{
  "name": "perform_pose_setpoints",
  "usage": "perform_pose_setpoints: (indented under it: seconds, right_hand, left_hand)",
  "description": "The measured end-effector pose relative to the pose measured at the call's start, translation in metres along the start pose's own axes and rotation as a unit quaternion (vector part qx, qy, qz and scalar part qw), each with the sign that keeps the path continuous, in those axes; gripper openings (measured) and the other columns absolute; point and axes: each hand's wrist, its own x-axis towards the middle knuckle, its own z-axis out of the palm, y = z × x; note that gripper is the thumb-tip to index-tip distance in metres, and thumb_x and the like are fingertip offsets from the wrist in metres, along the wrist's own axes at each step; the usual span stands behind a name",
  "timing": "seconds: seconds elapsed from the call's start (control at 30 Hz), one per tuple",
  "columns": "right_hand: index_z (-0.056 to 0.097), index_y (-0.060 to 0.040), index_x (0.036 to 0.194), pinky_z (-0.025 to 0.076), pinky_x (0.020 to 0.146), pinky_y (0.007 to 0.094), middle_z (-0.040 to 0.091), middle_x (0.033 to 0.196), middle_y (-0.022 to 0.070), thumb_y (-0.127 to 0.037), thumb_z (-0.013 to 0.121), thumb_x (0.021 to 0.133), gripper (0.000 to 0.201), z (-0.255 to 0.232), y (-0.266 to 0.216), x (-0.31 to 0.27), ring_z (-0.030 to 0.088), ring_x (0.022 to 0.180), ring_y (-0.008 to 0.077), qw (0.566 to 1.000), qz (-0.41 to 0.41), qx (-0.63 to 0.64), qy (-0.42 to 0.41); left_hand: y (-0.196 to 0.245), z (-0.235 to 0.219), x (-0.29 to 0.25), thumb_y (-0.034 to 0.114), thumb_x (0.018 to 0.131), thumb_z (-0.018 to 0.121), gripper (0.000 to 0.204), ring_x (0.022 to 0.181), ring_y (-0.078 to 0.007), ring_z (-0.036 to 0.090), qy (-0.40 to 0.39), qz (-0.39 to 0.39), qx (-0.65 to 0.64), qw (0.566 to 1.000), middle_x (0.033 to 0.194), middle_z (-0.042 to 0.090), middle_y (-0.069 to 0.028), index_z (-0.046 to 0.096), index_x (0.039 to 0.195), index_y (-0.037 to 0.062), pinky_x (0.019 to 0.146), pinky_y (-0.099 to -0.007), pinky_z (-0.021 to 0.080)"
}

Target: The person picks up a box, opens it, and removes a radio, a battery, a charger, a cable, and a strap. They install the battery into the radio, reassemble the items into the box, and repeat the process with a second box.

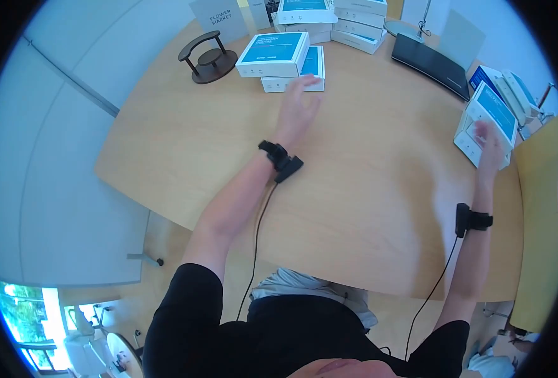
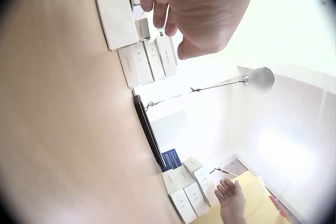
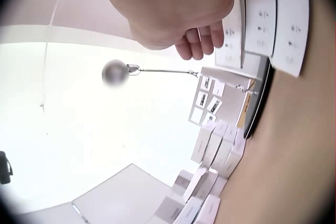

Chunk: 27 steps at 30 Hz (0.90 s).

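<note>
My left hand [image 1: 296,116] reaches over the table with its fingers at the front of two stacked boxes. The upper box [image 1: 273,55] is white with a blue top and sits askew on the lower box [image 1: 315,68]. In the left wrist view, that hand's fingers hang loosely with nothing between them. Over at the right, my right hand [image 1: 491,150] overlaps the near side of a white and blue box [image 1: 497,108] stacked on another. Its relaxed fingers [image 3: 193,43] show beside the box faces in the right wrist view, holding nothing.
More boxes [image 1: 361,28] are piled at the back. A brown wooden stand [image 1: 211,63] and a "Flower Market" card [image 1: 219,22] are at the back left. A black flat base [image 1: 430,66] with a clear panel lies near the lamp [image 2: 260,79]. A yellow partition [image 1: 544,227] borders the right side.
</note>
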Motion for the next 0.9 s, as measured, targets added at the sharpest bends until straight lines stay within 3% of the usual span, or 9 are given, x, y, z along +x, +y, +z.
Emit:
perform_pose_setpoints:
  seconds: [0.1,0.2,0.3,0.4,0.5,0.6,0.8,0.9]
  right_hand:
    - [0.076,-0.0027,0.105,0.056,0.072,0.0295,0.076,0.094,0.0066,-0.054,0.06,0.107,0.053,0.041,-0.014,-0.049,0.069,0.08,0.0126,0.978,0.147,0.074,-0.129]
    - [0.074,-0.0039,0.098,0.056,0.071,0.0285,0.073,0.091,0.0053,-0.057,0.059,0.107,0.056,0.065,-0.024,-0.083,0.067,0.076,0.0126,0.958,0.214,0.085,-0.171]
    - [0.073,-0.0033,0.097,0.056,0.07,0.0276,0.073,0.091,0.0063,-0.06,0.059,0.106,0.059,0.068,-0.001,-0.092,0.067,0.074,0.0127,0.95,0.246,0.085,-0.173]
    - [0.073,-0.0021,0.097,0.057,0.069,0.0272,0.073,0.09,0.0065,-0.06,0.059,0.106,0.061,0.067,0.008,-0.094,0.067,0.073,0.0118,0.951,0.245,0.115,-0.152]
    - [0.073,-0.0016,0.096,0.057,0.068,0.0265,0.072,0.088,0.0064,-0.06,0.06,0.106,0.061,0.067,0.005,-0.098,0.067,0.073,0.0111,0.954,0.234,0.112,-0.15]
    - [0.073,-0.0023,0.096,0.057,0.066,0.0264,0.071,0.086,0.0057,-0.06,0.06,0.106,0.06,0.069,0.012,-0.098,0.067,0.07,0.0109,0.957,0.218,0.099,-0.161]
    - [0.072,-0.0054,0.093,0.055,0.063,0.0252,0.07,0.086,0.0042,-0.058,0.061,0.106,0.055,0.068,0.016,-0.099,0.065,0.069,0.0098,0.959,0.202,0.107,-0.165]
    - [0.072,-0.0059,0.092,0.055,0.063,0.0254,0.07,0.085,0.0039,-0.058,0.062,0.105,0.055,0.069,0.019,-0.1,0.065,0.068,0.0093,0.961,0.199,0.103,-0.162]
  left_hand:
    - [-0.015,-0.036,0.028,0.009,0.087,0.08,0.061,0.145,-0.0354,0.048,0.027,0.06,0.138,0.988,0.151,0.056,-0.0181,0.058,0.144,0.0081,0.121,-0.0441,0.039]
    - [-0.042,-0.066,0.044,0.013,0.085,0.083,0.077,0.15,-0.0397,0.04,-0.024,0.098,0.263,0.96,0.161,0.045,-0.0182,0.049,0.154,0.0111,0.123,-0.0505,0.034]
    - [-0.07,-0.09,0.051,0.016,0.082,0.086,0.094,0.153,-0.0434,0.033,-0.054,0.099,0.349,0.93,0.166,0.037,-0.0194,0.037,0.162,0.0148,0.125,-0.0596,0.029]
    - [-0.089,-0.107,0.056,0.018,0.08,0.088,0.103,0.155,-0.0431,0.032,-0.085,0.052,0.414,0.905,0.167,0.037,-0.0194,0.033,0.166,0.0199,0.127,-0.0614,0.026]
    - [-0.1,-0.117,0.056,0.022,0.078,0.091,0.109,0.153,-0.0449,0.035,-0.128,0.018,0.502,0.855,0.168,0.038,-0.0176,0.029,0.169,0.0266,0.124,-0.0615,0.032]
    - [-0.1,-0.117,0.054,0.02,0.08,0.09,0.105,0.148,-0.0426,0.043,-0.113,0.019,0.511,0.852,0.164,0.045,-0.0162,0.033,0.167,0.0317,0.12,-0.0566,0.04]
    - [-0.1,-0.116,0.06,0.017,0.085,0.086,0.086,0.141,-0.0361,0.054,-0.101,0.04,0.486,0.867,0.152,0.056,-0.0136,0.045,0.159,0.0278,0.107,-0.0433,0.056]
    - [-0.096,-0.118,0.059,0.017,0.087,0.085,0.08,0.14,-0.035,0.055,-0.095,0.065,0.493,0.862,0.149,0.058,-0.0125,0.047,0.157,0.0258,0.101,-0.0424,0.059]
